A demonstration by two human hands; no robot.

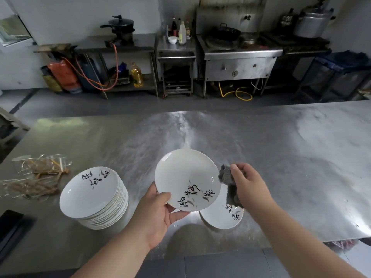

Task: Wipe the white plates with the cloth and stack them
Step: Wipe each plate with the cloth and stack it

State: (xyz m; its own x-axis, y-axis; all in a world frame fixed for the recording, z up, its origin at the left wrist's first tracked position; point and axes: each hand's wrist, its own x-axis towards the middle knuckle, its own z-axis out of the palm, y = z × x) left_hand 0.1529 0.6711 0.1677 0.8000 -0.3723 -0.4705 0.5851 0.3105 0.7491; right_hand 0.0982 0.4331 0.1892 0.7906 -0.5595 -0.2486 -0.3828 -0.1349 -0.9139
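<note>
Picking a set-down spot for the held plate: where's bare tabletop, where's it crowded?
Free: the steel table right of the right hand, and the far half beyond the held plate. Narrow gap between the tall stack and the low plates, under the left hand. Crowded: left side, with wrapped sticks and a dark object.

Dim, cool indoor light. Daylight enters at window (12, 30), far left. Broad pale glare on steel table (301, 137); soft shadow beneath held plate (186, 177). Wide-angle bending at edges. Background soft, lower corners dark.
</note>
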